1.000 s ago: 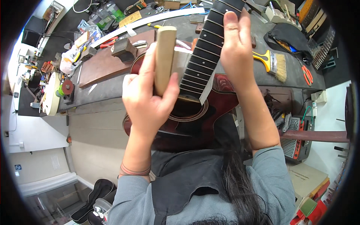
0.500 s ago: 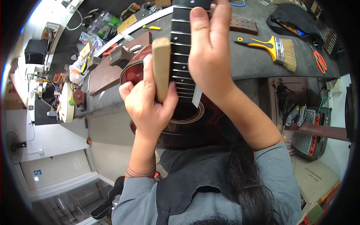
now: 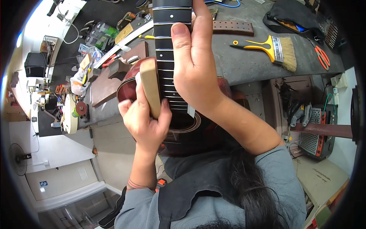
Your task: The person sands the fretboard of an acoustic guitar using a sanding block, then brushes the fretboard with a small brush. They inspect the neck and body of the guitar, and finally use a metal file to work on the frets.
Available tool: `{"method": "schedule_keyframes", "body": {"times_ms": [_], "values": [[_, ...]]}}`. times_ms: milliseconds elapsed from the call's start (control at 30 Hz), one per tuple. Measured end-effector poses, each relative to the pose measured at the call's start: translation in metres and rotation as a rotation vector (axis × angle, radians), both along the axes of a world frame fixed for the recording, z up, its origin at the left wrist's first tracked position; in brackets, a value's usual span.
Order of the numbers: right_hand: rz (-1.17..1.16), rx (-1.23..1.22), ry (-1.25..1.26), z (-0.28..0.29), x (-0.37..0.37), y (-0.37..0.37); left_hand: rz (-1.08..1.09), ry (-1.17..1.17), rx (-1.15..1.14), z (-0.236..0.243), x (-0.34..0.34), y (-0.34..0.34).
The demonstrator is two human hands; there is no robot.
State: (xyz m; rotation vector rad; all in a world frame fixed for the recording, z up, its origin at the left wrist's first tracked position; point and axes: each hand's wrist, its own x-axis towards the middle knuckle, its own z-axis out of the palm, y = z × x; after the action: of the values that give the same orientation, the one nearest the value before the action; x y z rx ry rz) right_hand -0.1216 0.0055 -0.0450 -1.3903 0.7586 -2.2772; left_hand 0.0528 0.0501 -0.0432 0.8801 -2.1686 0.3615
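An acoustic guitar with a dark red body (image 3: pixel 127 89) lies in front of me, its black fretboard (image 3: pixel 164 65) pointing away. My left hand (image 3: pixel 146 116) is closed around a pale wooden block (image 3: pixel 150 86), which lies lengthwise along the left edge of the fretboard. My right hand (image 3: pixel 196 63) grips the neck from the right, thumb on the fretboard's edge and fingers partly hidden behind it. A white strip (image 3: pixel 191 110) sits at the fretboard's lower end, beside the soundhole (image 3: pixel 185 124).
The dark workbench (image 3: pixel 236 65) holds a wide yellow-and-black brush (image 3: pixel 272 49), red-handled pliers (image 3: pixel 322 57), a black bag (image 3: pixel 293 21) and a drilled brown bar (image 3: pixel 234 27). Brown boards (image 3: pixel 106 86) and plastic bags (image 3: pixel 78 82) lie on the left. An orange-and-grey box (image 3: pixel 314 131) stands lower right.
The guitar neck and both hands have shifted left. The wooden block has moved left and nearer to me along the fretboard's edge, and tilts more. Both grips stay the same.
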Motion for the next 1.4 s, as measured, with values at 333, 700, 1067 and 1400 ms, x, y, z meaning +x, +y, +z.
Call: {"method": "schedule_keyframes", "body": {"times_ms": [333, 700, 1067, 1400], "values": [[-0.028, 0.036, -0.035, -0.001, -0.005, -0.006, -0.028, 0.073, -0.049, 0.064, -0.061, -0.054], [0.066, 0.133, -0.048, -0.001, -0.005, 0.004, -0.003, 0.282, 0.161, 0.15, -0.141, -0.092], [0.065, 0.103, -0.075, 0.002, -0.004, 0.006, 0.008, 0.089, -0.023, 0.142, -0.121, -0.086], [0.194, 0.226, -0.073, 0.013, -0.008, 0.019, -0.017, 0.449, -0.035, 0.196, -0.128, -0.108]]}}
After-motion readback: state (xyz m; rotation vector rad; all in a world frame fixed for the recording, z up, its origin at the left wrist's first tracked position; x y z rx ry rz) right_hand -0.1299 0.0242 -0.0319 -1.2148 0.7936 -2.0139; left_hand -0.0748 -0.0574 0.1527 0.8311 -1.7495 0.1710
